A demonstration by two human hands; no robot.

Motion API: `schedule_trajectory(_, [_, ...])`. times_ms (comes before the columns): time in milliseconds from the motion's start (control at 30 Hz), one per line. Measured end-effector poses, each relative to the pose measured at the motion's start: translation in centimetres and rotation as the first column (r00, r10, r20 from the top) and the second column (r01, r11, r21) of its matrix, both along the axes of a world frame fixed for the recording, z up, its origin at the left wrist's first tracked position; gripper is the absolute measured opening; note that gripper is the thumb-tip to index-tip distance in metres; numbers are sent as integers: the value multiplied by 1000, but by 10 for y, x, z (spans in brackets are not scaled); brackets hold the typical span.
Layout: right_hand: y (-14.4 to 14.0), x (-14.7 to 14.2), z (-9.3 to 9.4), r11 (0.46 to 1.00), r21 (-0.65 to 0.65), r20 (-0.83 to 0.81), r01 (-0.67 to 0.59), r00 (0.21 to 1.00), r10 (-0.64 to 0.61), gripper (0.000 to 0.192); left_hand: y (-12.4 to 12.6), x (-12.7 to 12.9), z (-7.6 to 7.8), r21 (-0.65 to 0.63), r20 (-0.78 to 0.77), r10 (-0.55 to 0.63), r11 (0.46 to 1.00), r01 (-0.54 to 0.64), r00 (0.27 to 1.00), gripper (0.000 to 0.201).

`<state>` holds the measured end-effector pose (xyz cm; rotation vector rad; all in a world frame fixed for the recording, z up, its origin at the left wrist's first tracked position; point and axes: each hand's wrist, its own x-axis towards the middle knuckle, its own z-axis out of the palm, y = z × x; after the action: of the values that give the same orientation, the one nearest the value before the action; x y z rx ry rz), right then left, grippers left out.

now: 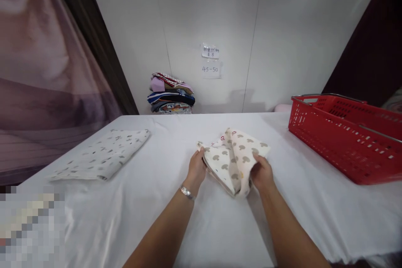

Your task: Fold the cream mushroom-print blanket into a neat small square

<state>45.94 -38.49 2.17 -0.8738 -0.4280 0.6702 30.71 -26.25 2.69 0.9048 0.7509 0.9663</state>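
A cream cloth point(243, 148) printed with brown mushroom shapes is bunched and partly folded above the middle of the white-covered table. My left hand point(197, 168) pinches its left edge, a silver bracelet on that wrist. On the opposite side, my right hand point(262, 171) grips the right edge, the fingers partly hidden beneath the fabric. A crease runs down the cloth between my hands, and its near end hangs in a loose fold. To the left lies a flat, folded white cloth point(105, 155) with small grey and dark marks, touched by neither hand.
A red plastic basket point(333, 134) with metal handles stands at the right. Several folded fabrics form a stack point(171, 94) behind the table's far edge. Paper labels point(211, 69) are on the pale wall. A pinkish curtain point(47, 58) hangs at the left.
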Motion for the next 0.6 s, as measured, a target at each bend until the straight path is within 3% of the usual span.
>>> schedule_trajectory(67, [-4,4,5,999,26,4,38,999,-38,30,-3,-6,9,51,-1,-7,999,7,1000,38])
schedule_trajectory(167, [-7,-8,7,997,-46,135,-60,989,66,32,-24,-1,27,214,-65,-65,974,78,996,39])
schedule_trajectory(233, [-8,-20,5,984,-93,289,-150,942,171,38,-45,9,39,398,-165,-158,892,212,974,34])
schedule_trajectory(300, [-11,-28,3,982,-116,362,-146,915,179,44,-67,19,46,569,-270,-232,745,349,935,29])
schedule_trajectory(367, [-19,-25,3,991,-116,272,-60,958,90,43,-85,25,47,646,-324,-285,630,431,902,29])
schedule_trajectory(433, [-33,-11,7,994,-105,117,27,993,-14,42,-93,26,39,666,-349,-285,595,450,893,31])
schedule_trajectory(533, [-65,24,21,977,-19,19,210,978,-210,40,-84,18,20,685,-466,-140,568,457,874,31])
schedule_trajectory(600, [-90,49,31,922,112,22,370,927,-375,36,-66,8,7,690,-587,-10,517,506,810,33])
